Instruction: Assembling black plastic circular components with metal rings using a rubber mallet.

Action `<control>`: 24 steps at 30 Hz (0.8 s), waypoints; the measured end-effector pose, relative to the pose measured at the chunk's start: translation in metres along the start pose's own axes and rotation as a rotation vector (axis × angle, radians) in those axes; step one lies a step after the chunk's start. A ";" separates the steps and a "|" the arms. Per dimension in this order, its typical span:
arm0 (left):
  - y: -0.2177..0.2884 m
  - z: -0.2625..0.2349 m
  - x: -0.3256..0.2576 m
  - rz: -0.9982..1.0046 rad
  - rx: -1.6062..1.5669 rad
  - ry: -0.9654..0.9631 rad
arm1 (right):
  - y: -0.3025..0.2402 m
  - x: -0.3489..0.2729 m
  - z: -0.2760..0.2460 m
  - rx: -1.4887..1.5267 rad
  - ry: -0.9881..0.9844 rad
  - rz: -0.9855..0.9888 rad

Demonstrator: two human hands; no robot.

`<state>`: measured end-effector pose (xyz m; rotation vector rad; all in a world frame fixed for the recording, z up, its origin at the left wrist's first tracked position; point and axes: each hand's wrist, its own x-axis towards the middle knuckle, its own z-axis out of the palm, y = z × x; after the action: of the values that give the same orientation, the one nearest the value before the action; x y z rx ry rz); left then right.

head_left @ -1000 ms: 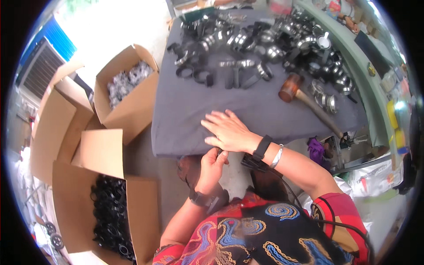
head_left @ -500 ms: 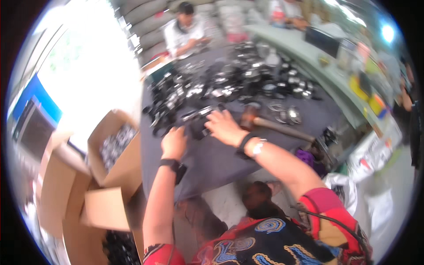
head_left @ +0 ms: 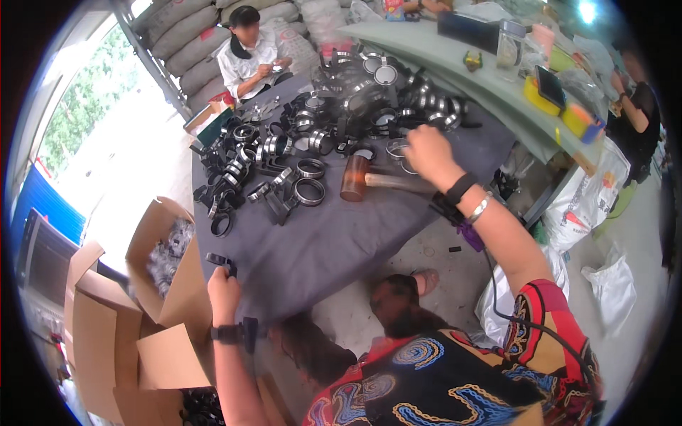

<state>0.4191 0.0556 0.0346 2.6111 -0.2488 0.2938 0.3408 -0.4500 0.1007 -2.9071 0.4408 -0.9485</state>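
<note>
My left hand [head_left: 224, 290] is closed on a black ring clamp [head_left: 217, 258] at the near left corner of the table. My right hand [head_left: 432, 155] is over some thin metal rings [head_left: 398, 148], its fingers curled downward; what lies between the fingertips is hidden. A mallet with a brown head [head_left: 354, 177] and a wooden handle [head_left: 396, 182] lies just below that hand. Several black clamps with silver rings [head_left: 310, 192] lie left of the mallet, and a larger heap of the same parts [head_left: 320, 140] spreads behind.
The table [head_left: 320, 252] has a dark grey cover. Cardboard boxes [head_left: 106, 341] stand at the left, one holding small wrapped parts [head_left: 170, 257]. A co-worker [head_left: 252, 60] sits at the far side. A green bench [head_left: 490, 82] runs along the right, with white sacks [head_left: 586, 195] beside it.
My left hand has drawn back toward the near left corner with a black ring clamp. My right hand has moved right and away, from the loose clamps to the metal rings beyond the mallet handle.
</note>
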 end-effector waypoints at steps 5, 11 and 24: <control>0.049 -0.011 -0.055 -0.338 -0.781 -0.033 | 0.044 0.002 0.000 0.058 -0.353 0.224; 0.109 0.021 -0.091 -0.319 -0.936 -0.084 | 0.097 -0.016 0.034 0.358 -0.339 0.238; 0.123 0.009 -0.122 -0.380 -1.390 0.048 | -0.001 -0.018 -0.021 1.209 -0.505 0.270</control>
<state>0.2752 -0.0402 0.0524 1.2256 0.0750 0.0017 0.3150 -0.4428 0.1081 -1.7881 0.1183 -0.2241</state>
